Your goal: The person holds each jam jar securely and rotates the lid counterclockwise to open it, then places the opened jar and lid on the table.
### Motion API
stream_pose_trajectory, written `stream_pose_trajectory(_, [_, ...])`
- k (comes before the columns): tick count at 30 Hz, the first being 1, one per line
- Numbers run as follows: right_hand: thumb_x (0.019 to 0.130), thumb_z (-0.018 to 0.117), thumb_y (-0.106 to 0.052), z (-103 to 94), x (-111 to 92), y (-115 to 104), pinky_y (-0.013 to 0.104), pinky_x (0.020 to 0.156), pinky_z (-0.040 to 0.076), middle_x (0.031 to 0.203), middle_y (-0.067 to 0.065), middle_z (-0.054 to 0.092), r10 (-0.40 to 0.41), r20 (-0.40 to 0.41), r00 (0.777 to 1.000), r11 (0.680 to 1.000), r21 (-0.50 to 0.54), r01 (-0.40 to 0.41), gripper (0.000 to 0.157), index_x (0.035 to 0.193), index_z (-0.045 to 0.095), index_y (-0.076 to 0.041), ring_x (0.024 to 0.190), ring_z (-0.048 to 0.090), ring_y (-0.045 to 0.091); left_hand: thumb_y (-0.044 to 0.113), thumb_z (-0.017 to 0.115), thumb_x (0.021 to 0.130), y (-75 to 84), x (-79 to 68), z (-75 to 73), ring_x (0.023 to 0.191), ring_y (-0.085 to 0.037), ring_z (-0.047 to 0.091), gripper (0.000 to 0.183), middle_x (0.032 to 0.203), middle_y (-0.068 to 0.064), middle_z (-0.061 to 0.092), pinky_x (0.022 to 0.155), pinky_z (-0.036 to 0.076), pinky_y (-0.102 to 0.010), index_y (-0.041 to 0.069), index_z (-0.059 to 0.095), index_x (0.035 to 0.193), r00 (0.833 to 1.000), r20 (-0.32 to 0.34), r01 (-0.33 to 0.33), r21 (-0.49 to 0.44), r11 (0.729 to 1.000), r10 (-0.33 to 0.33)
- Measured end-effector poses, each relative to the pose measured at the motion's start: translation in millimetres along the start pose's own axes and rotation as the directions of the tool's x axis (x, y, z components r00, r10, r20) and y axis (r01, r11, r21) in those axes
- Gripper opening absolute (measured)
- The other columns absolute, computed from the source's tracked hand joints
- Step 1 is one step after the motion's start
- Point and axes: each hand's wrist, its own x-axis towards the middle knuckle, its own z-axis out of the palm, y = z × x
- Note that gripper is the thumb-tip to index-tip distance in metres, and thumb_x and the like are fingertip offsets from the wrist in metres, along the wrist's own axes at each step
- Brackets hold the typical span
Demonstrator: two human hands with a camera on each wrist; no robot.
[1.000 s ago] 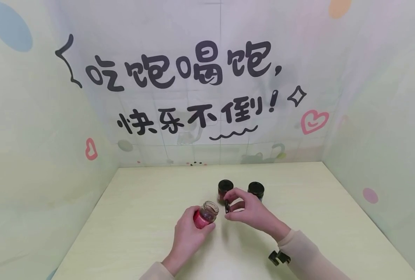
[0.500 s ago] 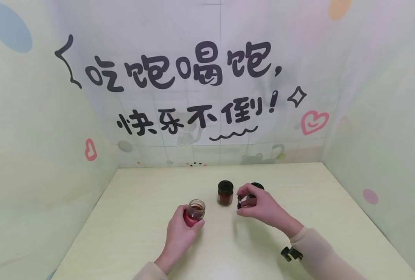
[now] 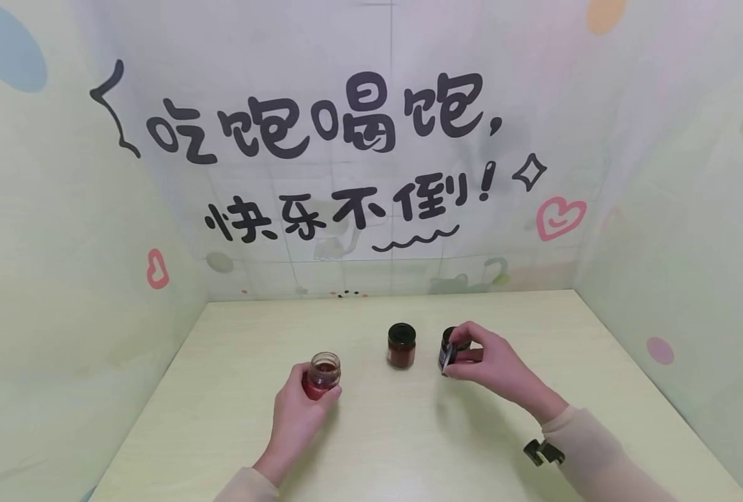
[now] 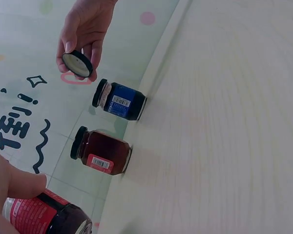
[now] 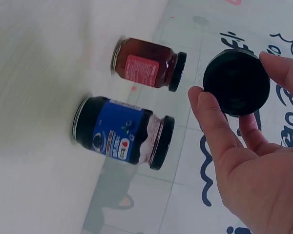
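Note:
My left hand (image 3: 298, 411) grips a lidless glass jar (image 3: 323, 376) with a red label and dark contents, its mouth facing up. In the left wrist view the thumb lies along the label of this jar (image 4: 44, 212). My right hand (image 3: 497, 366) pinches a round black jar lid (image 3: 449, 354) by its edge, tilted on its side; the lid's pale inner face (image 4: 78, 64) shows in the left wrist view. Behind that hand stands a closed jar with a blue label (image 5: 117, 130), partly hidden in the head view. A closed red-brown jar (image 3: 401, 347) stands between the hands, touched by neither.
The pale wooden table (image 3: 371, 446) is bounded at the back by a printed wall (image 3: 371, 275), with curtain-like walls on both sides. A black clip-like device (image 3: 544, 453) sits at the right sleeve.
The hands have drawn apart: the left hand moved left with the open jar, which now stands more upright, and the right hand moved right with the lid. Both closed jars stay put.

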Motion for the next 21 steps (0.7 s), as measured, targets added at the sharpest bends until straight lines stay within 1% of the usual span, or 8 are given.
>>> stream_pose_trajectory(3, [0.080,0.086,-0.017,-5.1,-2,1,0.032,0.081,0.058,0.122,0.020,0.058,0.020,-0.035,0.999,1.000,-0.021,-0.021,0.047,0.116,0.057,-0.005,0.108,0.068,0.030,0.016,0.085,0.080,-3.1,3.7,-6.5,0.092,-0.022,0.062,0.054,0.107,-0.011,0.068,0.082,0.049,-0.039,0.004,0.057,0.124,1.000,-0.008,0.013,-0.004,1.000,-0.013])
stream_pose_trajectory(7, [0.080,0.087,-0.020,-11.3,-4,3,0.032,0.081,0.058,0.119,0.014,0.061,0.028,-0.079,0.996,0.997,-0.063,-0.033,0.046,0.114,0.059,-0.009,0.108,0.068,0.027,0.018,0.085,0.081,-7.0,8.6,-14.5,0.092,-0.023,0.061,0.054,0.107,-0.012,0.068,0.082,0.049,-0.039,0.003,0.056,0.125,0.999,-0.019,0.026,0.000,1.000,-0.026])
stream_pose_trajectory(15, [0.079,0.088,-0.025,-22.3,-9,12,0.031,0.080,0.058,0.113,0.012,0.064,0.033,-0.121,0.992,0.994,-0.095,-0.045,0.046,0.111,0.060,-0.008,0.106,0.069,0.025,0.019,0.084,0.082,-15.8,15.8,-25.4,0.102,-0.031,0.063,0.061,0.115,-0.020,0.066,0.090,0.050,-0.047,-0.001,0.052,0.129,0.998,-0.029,0.056,-0.003,0.998,-0.056])
stream_pose_trajectory(21, [0.079,0.088,-0.031,-30.5,-12,17,0.031,0.080,0.058,0.112,0.008,0.067,0.051,-0.147,0.988,0.989,-0.127,-0.070,0.044,0.107,0.060,-0.010,0.104,0.070,0.022,0.020,0.084,0.082,-22.5,20.6,-29.9,0.109,-0.036,0.062,0.063,0.121,-0.025,0.063,0.094,0.049,-0.051,-0.003,0.050,0.130,0.996,-0.030,0.079,0.004,0.997,-0.079])
